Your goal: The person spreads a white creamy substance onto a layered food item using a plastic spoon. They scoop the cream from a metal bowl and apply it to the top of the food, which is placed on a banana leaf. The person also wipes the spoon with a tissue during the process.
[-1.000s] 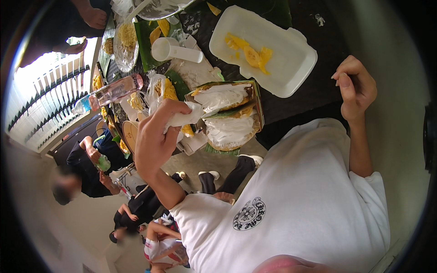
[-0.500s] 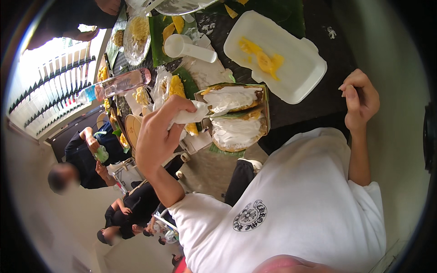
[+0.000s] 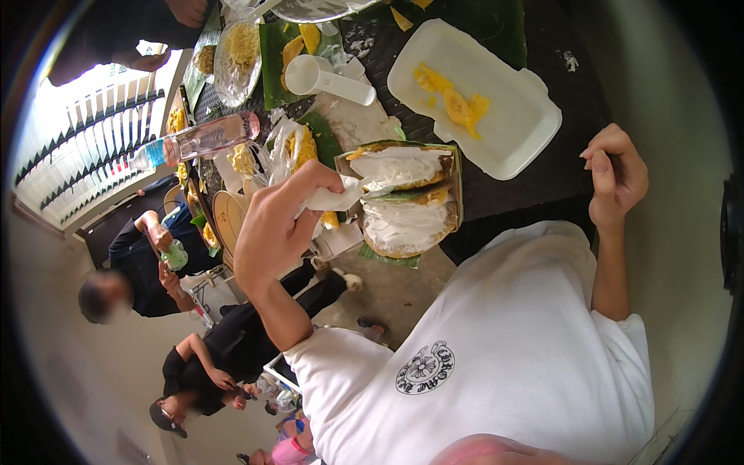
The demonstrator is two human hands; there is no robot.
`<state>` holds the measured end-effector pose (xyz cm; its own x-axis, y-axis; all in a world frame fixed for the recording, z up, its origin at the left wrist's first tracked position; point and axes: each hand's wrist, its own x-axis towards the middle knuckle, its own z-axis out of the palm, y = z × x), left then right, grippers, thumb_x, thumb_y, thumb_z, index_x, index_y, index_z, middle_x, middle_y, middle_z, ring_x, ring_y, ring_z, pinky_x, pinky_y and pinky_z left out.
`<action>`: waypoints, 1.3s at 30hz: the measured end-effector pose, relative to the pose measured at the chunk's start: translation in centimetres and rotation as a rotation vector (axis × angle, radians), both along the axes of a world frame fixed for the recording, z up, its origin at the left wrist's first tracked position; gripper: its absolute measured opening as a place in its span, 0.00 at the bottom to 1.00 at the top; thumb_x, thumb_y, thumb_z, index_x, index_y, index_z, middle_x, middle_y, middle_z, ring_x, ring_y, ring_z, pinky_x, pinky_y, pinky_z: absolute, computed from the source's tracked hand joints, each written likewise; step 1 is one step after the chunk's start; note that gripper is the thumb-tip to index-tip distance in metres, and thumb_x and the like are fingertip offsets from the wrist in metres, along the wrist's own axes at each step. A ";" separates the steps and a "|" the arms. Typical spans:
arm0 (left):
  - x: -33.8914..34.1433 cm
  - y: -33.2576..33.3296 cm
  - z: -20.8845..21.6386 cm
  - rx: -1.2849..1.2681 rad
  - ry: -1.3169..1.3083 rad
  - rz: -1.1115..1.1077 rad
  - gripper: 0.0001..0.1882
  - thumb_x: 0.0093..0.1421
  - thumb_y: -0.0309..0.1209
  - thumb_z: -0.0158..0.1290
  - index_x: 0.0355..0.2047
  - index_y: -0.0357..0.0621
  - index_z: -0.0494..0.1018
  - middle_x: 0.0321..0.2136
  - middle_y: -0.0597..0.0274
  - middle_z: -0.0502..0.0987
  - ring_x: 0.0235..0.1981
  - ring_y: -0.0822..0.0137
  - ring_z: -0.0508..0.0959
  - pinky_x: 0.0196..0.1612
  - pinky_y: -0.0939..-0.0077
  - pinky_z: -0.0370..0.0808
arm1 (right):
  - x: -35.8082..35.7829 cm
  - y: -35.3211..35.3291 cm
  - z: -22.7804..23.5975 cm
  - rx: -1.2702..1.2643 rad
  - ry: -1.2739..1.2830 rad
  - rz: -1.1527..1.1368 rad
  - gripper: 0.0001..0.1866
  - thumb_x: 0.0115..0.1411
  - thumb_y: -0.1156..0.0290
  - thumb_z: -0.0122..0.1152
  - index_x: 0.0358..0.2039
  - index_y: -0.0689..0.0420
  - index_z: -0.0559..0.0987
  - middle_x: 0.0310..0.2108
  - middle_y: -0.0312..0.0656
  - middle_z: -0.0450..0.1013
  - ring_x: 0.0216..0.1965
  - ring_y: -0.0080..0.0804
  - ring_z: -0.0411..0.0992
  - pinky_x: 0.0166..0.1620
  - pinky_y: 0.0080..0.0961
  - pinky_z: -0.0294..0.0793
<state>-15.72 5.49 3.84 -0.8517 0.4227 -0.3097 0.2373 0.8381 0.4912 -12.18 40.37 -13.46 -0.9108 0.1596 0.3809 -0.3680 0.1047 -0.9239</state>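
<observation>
My left hand point(image 3: 275, 225) is closed around a crumpled white piece point(image 3: 332, 195) that looks like tissue. Its tip points at the gap between two cakes spread with white cream, the upper cake point(image 3: 403, 167) and the lower cake point(image 3: 407, 225). Both cakes sit in a leaf-lined box point(image 3: 456, 186) by the table edge. My right hand point(image 3: 618, 174) is raised to the right of the table, with its fingers loosely curled in and nothing seen in them.
A white foam tray point(image 3: 511, 116) holds mango slices point(image 3: 461, 108). Left of it lie a white scoop point(image 3: 333, 81), a clear bottle point(image 3: 213, 138), banana leaf point(image 3: 279, 77) and a dish of yellow shreds point(image 3: 242, 46). Other people point(image 3: 232, 341) stand at the left.
My left hand and the white piece stay beside the cakes, with little movement. The right hand keeps its pose. In the background, a person at lower left has shifted.
</observation>
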 end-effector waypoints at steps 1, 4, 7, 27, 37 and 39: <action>-0.1 -0.1 0.0 0.001 0.005 -0.001 0.13 0.49 0.14 0.48 0.35 0.39 0.71 0.28 0.58 0.76 0.27 0.64 0.77 0.36 0.79 0.72 | 0.0 0.0 0.0 -0.002 0.003 0.000 0.03 0.56 0.80 0.53 0.26 0.64 0.74 0.19 0.34 0.65 0.20 0.15 0.56 0.24 0.16 0.53; -0.3 -0.4 0.3 0.002 0.002 0.016 0.13 0.49 0.13 0.48 0.35 0.38 0.71 0.28 0.58 0.76 0.27 0.64 0.77 0.36 0.79 0.72 | 0.0 0.0 -0.1 0.001 0.006 0.000 0.03 0.56 0.80 0.53 0.26 0.64 0.74 0.20 0.34 0.65 0.20 0.15 0.56 0.24 0.16 0.53; -0.5 -0.3 0.5 0.016 -0.012 0.054 0.12 0.49 0.14 0.49 0.35 0.38 0.71 0.28 0.59 0.75 0.28 0.65 0.76 0.36 0.79 0.71 | 0.1 0.0 0.1 0.001 -0.011 -0.007 0.03 0.56 0.80 0.53 0.26 0.64 0.74 0.20 0.34 0.65 0.20 0.15 0.57 0.24 0.16 0.53; -0.1 0.0 -0.2 -0.130 0.088 -0.003 0.15 0.55 0.22 0.57 0.44 0.39 0.73 0.29 0.49 0.78 0.29 0.53 0.80 0.37 0.71 0.74 | 0.0 0.0 0.1 -0.004 0.007 0.005 0.03 0.54 0.82 0.52 0.27 0.64 0.74 0.21 0.35 0.66 0.20 0.15 0.57 0.24 0.15 0.55; 0.4 -0.7 -0.6 -0.318 -0.016 0.015 0.10 0.63 0.34 0.53 0.37 0.40 0.69 0.23 0.47 0.75 0.27 0.44 0.75 0.29 0.55 0.69 | -0.1 0.3 -0.1 0.001 0.028 0.026 0.03 0.54 0.80 0.51 0.27 0.64 0.74 0.20 0.36 0.67 0.20 0.15 0.58 0.23 0.16 0.55; 0.4 -0.6 -0.6 -0.335 -0.039 0.025 0.10 0.64 0.34 0.53 0.37 0.40 0.69 0.23 0.46 0.75 0.26 0.43 0.75 0.29 0.54 0.68 | 0.0 0.3 -0.1 -0.003 0.019 0.028 0.04 0.54 0.80 0.51 0.27 0.64 0.74 0.21 0.36 0.68 0.19 0.15 0.57 0.23 0.16 0.55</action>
